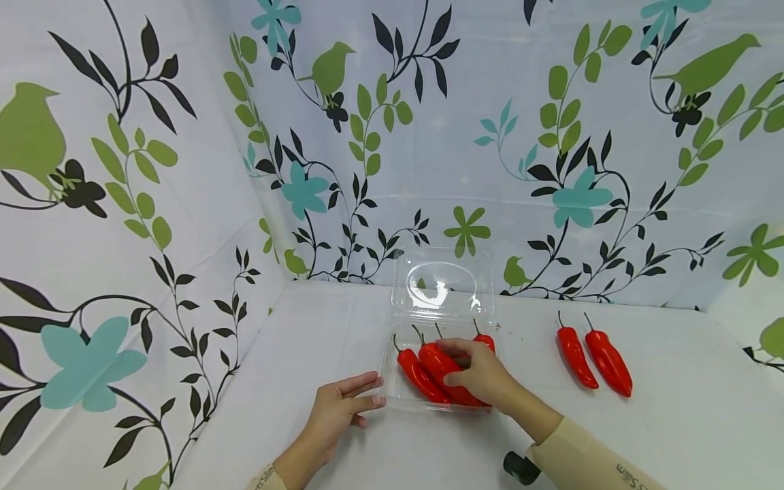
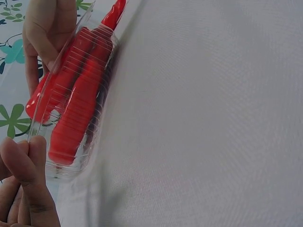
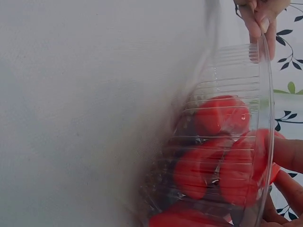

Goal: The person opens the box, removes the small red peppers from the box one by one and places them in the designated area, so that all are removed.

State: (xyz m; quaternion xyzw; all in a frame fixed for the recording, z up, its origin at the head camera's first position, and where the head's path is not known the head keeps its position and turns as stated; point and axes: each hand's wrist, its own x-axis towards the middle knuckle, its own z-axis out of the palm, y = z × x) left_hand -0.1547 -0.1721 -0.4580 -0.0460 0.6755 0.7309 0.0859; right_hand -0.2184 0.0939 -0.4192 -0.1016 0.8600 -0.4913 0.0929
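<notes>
A clear plastic clamshell container (image 1: 392,389) lies on the table with its lid (image 1: 441,272) raised at the back. Several red chili peppers with dark stems are inside, among them one at the left (image 1: 418,378) and one at the back right (image 1: 486,340). My right hand (image 1: 484,374) reaches in from the right and grips a red chili pepper (image 1: 436,361) between thumb and fingers. At the container's left side, my left hand (image 1: 339,412) pinches the rim; the left wrist view shows its thumb and finger (image 2: 35,161) there.
On the table to the right lie two more red chili peppers, a slimmer one (image 1: 576,357) and a thicker one (image 1: 609,364). Cloth printed with birds and leaves (image 1: 429,136) hangs behind and at the left. A small dark object (image 1: 520,468) sits by the right sleeve.
</notes>
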